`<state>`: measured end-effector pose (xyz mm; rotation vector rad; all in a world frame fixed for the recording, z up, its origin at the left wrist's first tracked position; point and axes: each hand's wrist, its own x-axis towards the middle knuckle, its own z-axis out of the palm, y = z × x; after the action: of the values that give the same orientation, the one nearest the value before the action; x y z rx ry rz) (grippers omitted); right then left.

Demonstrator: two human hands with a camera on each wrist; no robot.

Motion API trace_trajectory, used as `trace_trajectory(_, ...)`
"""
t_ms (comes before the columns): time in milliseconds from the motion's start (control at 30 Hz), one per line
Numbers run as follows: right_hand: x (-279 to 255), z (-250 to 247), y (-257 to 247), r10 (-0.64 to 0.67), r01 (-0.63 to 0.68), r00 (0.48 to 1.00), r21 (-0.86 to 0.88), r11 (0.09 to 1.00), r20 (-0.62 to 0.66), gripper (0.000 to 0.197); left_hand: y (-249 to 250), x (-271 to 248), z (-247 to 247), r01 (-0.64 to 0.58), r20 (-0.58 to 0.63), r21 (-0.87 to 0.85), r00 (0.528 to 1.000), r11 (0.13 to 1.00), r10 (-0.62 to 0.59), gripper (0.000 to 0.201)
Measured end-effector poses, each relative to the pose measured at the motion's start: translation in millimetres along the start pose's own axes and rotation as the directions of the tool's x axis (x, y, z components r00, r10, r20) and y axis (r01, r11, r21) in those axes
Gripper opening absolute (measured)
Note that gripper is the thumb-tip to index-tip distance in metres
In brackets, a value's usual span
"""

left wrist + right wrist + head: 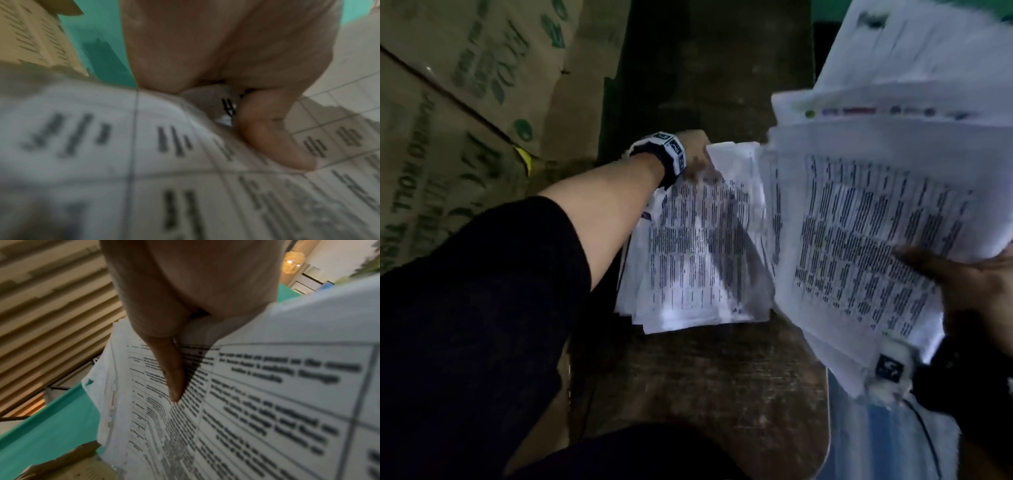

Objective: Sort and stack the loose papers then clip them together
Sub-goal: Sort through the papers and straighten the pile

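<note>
A stack of printed papers (698, 246) lies on the dark wooden table (705, 383). My left hand (697, 161) grips its far left corner, thumb (273, 139) pressed on the top sheet (144, 162). A thick, fanned bundle of printed sheets (876, 212) hangs in the air at the right, tilted. My right hand (969, 277) holds that bundle by its near edge, thumb (170, 369) lying on the top page (267, 394) and fingers hidden beneath. No clip shows in any view.
Printed cardboard boxes (448, 137) are stacked at the left beside the table. A green wall (51, 426) lies behind. A pale blue surface (887, 438) shows past the table's right edge.
</note>
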<state>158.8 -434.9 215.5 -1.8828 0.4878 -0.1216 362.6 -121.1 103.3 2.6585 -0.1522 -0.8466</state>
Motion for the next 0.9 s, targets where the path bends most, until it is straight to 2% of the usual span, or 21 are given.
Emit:
trace_trajectory(67,-8,4,12,-0.049,0.049,0.998,-0.005,0.999,0.036,0.037,7,22,4,-0.012,-0.018,0.054,1.000,0.998,0.013,0.016)
trace_trajectory(100,-12,7,18,-0.086,0.087,0.996,-0.020,0.996,0.032,0.032,10,29,8,-0.013,-0.058,0.082,0.998,0.997,0.018,0.008)
trace_trajectory(133,-10,8,23,-0.099,0.099,0.995,-0.022,0.995,0.027,0.032,10,38,15,-0.011,-0.099,0.128,0.995,0.992,0.024,0.011)
trace_trajectory(200,-5,5,33,-0.091,0.091,0.995,-0.032,0.995,0.030,0.036,8,59,32,-0.020,-0.135,0.185,0.990,0.983,0.045,0.038)
trace_trajectory(300,4,4,37,-0.098,0.097,0.995,-0.042,0.994,-0.002,0.026,4,81,58,-0.042,-0.114,0.245,0.991,0.969,0.072,0.087)
trace_trajectory(433,8,14,27,-0.075,0.075,0.997,-0.005,0.997,-0.009,0.016,-1,88,69,-0.036,-0.092,0.314,0.993,0.949,0.068,0.101)
trace_trajectory(467,8,15,26,-0.068,0.068,0.997,-0.015,0.998,-0.022,0.019,-2,87,72,-0.037,-0.078,0.323,0.995,0.946,0.065,0.103)
trace_trajectory(533,5,13,24,-0.041,0.040,0.999,-0.044,0.998,-0.031,0.025,0,78,76,-0.031,-0.062,0.314,0.997,0.949,0.053,0.103)
trace_trajectory(600,-2,10,16,-0.032,0.030,0.999,-0.093,0.995,-0.023,0.016,-5,64,82,-0.014,-0.041,0.293,0.999,0.956,0.027,0.104)
trace_trajectory(733,-26,2,-3,-0.093,0.095,0.996,-0.208,0.973,0.018,0.020,-18,20,108,0.018,-0.012,0.306,1.000,0.952,-0.015,0.112)
trace_trajectory(900,-64,-10,-32,-0.144,0.158,0.987,-0.232,0.960,0.074,0.022,-30,-56,150,0.022,0.051,0.297,0.998,0.955,-0.039,0.108)
